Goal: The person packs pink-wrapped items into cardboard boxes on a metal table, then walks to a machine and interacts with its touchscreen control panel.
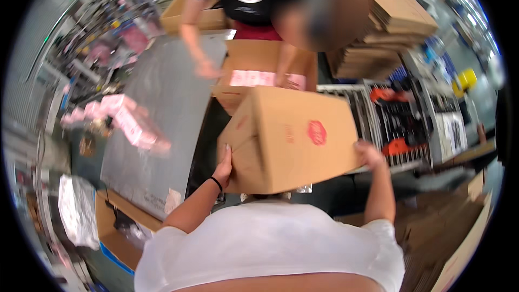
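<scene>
Your shirt: a white shirt [270,243] fills the 6 o'clock edge, nearest to you.
Your left hand [223,166]: its grip is clamped on the lower left corner of the cardboard box [289,139], fingers spread up the end flap; a dark band sits on that wrist.
Your right hand [370,154]: at 3 o'clock of the box, its grip is pressed against the right edge, fingers curled over the corner.
Box position: you hold it off the bench [162,130], tilted, just above your chest at frame centre; a red round mark shows on its broad face.
Bench: the grey top runs from 9 o'clock of the box up toward 11 o'clock, with a loose pile of pink packets [121,116] on its left part.
Low left: at 8 o'clock a crumpled clear plastic bag [78,211] lies beside a brown board edge.
Rack: at 3 o'clock, beyond your right hand, a wire rack [400,124] holds dark and orange items, too blurred to tell apart.
Open carton [265,67]: at 12 o'clock of your box, just behind it, with pink packets inside.
Another person: both of that person's hands [205,69] reach down at the open carton, one at its left rim, one inside.
Far right: at 1 o'clock a stack of flattened cartons [389,16] rises behind that person.
</scene>
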### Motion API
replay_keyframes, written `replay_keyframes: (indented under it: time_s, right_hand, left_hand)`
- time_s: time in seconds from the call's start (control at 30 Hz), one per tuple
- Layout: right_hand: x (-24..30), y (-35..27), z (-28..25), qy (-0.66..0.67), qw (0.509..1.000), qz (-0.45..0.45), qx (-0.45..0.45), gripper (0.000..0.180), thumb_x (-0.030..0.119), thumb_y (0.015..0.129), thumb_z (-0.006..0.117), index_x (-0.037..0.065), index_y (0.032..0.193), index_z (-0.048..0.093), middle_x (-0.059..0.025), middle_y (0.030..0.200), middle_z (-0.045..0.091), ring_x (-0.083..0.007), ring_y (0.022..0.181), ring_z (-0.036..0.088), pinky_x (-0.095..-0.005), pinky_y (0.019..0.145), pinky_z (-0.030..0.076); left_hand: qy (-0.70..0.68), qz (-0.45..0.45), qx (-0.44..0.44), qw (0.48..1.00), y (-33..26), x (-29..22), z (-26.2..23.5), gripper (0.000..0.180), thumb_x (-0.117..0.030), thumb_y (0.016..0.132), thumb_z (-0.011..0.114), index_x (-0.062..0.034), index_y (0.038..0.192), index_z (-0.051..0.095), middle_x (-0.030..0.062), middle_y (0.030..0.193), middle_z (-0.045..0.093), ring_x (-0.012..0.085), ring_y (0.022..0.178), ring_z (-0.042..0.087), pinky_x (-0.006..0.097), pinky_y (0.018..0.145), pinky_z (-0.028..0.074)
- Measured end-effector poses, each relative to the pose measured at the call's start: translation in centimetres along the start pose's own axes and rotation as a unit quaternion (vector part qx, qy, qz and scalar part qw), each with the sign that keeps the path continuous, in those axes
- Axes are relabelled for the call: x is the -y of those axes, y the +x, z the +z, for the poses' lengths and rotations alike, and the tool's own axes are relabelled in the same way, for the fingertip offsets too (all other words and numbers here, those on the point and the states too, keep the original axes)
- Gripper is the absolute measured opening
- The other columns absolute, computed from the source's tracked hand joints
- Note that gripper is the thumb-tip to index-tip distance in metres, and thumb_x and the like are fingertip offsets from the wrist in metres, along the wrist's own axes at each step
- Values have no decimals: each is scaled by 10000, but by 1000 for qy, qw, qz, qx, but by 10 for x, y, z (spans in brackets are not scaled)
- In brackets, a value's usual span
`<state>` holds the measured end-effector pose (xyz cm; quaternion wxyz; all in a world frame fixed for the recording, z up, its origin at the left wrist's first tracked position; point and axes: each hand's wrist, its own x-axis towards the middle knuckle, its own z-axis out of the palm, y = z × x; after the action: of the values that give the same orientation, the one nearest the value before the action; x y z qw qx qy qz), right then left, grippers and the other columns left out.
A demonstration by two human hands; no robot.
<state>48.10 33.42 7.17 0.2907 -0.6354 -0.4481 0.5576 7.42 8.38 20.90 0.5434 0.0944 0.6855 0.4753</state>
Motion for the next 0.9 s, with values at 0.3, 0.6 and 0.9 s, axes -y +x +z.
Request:
replay_keyframes:
  time_s: [0.3, 0.6, 0.9]
  right_hand:
    - [114, -145, 129, -394, 765, -475, 183, 901, 352, 772, 733, 37, 1491, 289, -227, 1454, 371, -383, 1339, 341, -501, 1103, 287]
    - [12, -77, -34, -205, 964, 23, 165, 894, 323, 876, 671, 161, 1582, 147, -161, 1483, 419, -289, 1310, 459, -411, 1018, 404]
    - [18, -77, 84, -240, 926, 106, 271, 620, 427, 858, 652, 58, 1341, 527, -116, 1213, 623, -254, 1051, 613, -386, 791, 512]
  left_hand:
    - [-29, -33, 222, 974, 33, 22, 19, 940, -649, 941, 489, -203, 1595, -18, 164, 1632, 166, 335, 1491, 181, 509, 1180, 184]
    - [692, 159, -135, 691, 105, 89, -98, 1025, -423, 721, 793, -147, 1549, 256, 184, 1558, 296, 373, 1348, 446, 406, 1070, 412]
    - [323, 97, 37, 941, 147, 127, -208, 394, -211, 814, 692, -80, 1182, 640, 100, 1185, 673, 223, 1113, 602, 370, 948, 472]
